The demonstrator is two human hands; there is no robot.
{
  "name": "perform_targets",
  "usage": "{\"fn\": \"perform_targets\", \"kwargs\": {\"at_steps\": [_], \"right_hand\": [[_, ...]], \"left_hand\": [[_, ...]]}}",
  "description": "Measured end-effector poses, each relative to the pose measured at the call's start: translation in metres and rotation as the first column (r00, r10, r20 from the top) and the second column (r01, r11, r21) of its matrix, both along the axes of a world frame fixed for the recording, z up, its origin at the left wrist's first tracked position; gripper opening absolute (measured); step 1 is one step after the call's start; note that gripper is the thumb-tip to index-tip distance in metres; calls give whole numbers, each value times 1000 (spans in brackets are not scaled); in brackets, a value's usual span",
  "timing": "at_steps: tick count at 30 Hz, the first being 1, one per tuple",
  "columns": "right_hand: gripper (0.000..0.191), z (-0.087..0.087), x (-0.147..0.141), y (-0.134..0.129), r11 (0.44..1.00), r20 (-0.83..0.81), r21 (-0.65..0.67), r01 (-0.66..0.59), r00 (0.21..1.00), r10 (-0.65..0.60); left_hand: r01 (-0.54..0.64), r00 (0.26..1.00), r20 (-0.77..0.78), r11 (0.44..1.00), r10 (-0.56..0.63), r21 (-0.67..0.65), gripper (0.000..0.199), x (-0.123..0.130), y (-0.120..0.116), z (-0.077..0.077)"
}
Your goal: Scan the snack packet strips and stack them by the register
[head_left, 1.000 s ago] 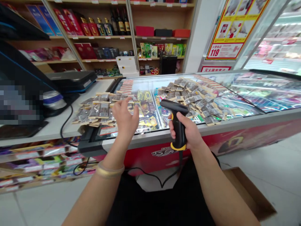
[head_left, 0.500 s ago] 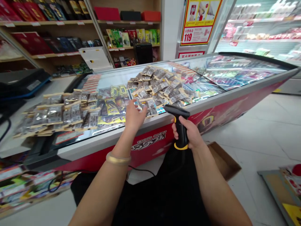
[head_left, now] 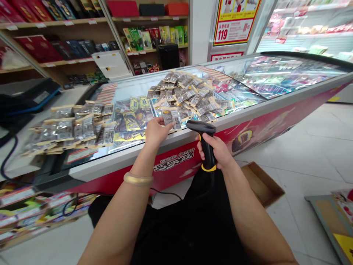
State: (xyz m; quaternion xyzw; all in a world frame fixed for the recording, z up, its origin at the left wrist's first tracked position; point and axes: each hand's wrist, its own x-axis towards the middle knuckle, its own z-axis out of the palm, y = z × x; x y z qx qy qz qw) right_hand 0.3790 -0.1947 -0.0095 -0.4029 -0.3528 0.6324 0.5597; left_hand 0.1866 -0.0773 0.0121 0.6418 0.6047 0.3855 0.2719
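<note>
My right hand [head_left: 216,149] is wrapped round the handle of a black and yellow barcode scanner [head_left: 201,127], its head pointing left over the freezer's front edge. My left hand [head_left: 157,131], with a gold bangle on the wrist, is at a clear packet [head_left: 171,116] at the near side of a large pile of packets [head_left: 187,94] on the glass lid. Its thumb and fingers are apart, and the fingertips are partly hidden behind the hand. A second group of similar packets [head_left: 64,129] lies to the left, partly on the counter.
The chest freezer [head_left: 176,138] runs across the view. Behind it are shelves [head_left: 154,18] and a white box [head_left: 112,62]. An open cardboard box [head_left: 260,184] stands on the floor at right; a black cable [head_left: 168,192] hangs below the freezer.
My left hand has stayed by the near packets, its fingers now lower over one packet. The scanner in my right hand has shifted slightly left. The whole view has tilted a little.
</note>
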Motion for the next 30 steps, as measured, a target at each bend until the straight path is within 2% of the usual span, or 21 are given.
{"fn": "perform_targets", "kwargs": {"at_steps": [5,8,16,30], "right_hand": [[46,6,-7,-2,1000,21,-9,3,1000,-3],[47,12,-14,-2,1000,43,-15,-13,999,13],[51,19,-25,1,999,95,-33,-35,995,38],[54,15,-32,3,998,99,-46,-34,994,39]], "left_hand": [[73,928,362,996,-87,54,25,-6,-3,-1],[67,880,466,995,-93,74,27,-8,-4,0],[75,861,497,993,-111,92,29,-13,-1,-6],[54,847,522,993,-101,105,23,-12,-4,-4]]}}
